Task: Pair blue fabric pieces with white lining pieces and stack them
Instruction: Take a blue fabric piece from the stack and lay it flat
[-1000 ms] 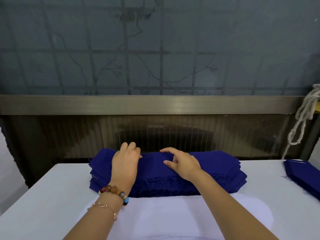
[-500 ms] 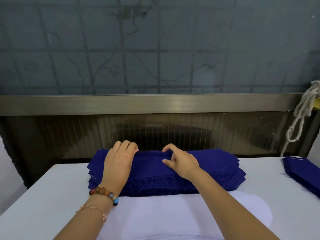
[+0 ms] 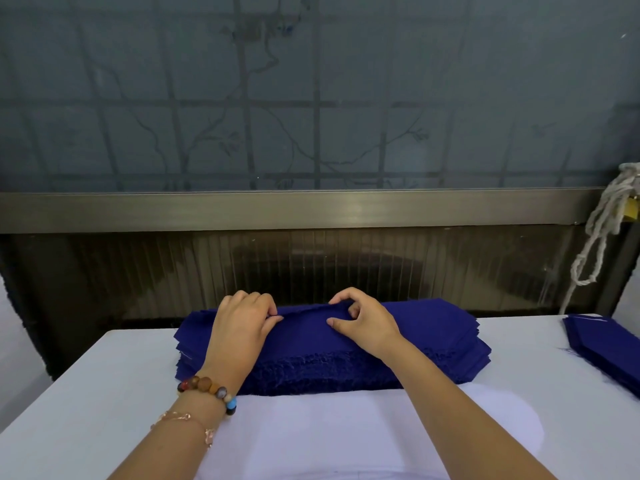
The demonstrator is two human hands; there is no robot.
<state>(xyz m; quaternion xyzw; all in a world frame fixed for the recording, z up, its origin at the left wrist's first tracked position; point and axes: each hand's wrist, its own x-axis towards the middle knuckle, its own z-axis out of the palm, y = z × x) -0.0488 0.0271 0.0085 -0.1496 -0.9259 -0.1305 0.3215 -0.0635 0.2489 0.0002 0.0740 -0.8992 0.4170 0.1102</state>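
Note:
A thick stack of blue fabric pieces lies at the far edge of the white table. My left hand rests on the stack's left half, its fingers curled on the far edge of the top blue piece. My right hand pinches that same raised far edge between thumb and fingers. White lining pieces lie flat on the table just in front of the stack, between my forearms.
A second, smaller pile of blue pieces sits at the right edge of the table. Behind the table runs a dark ribbed panel under a metal rail. A knotted white rope hangs at the far right.
Both hands slid toward the stack's far edge. The fingers curled and lifted the far edge of the top blue piece into a small ridge.

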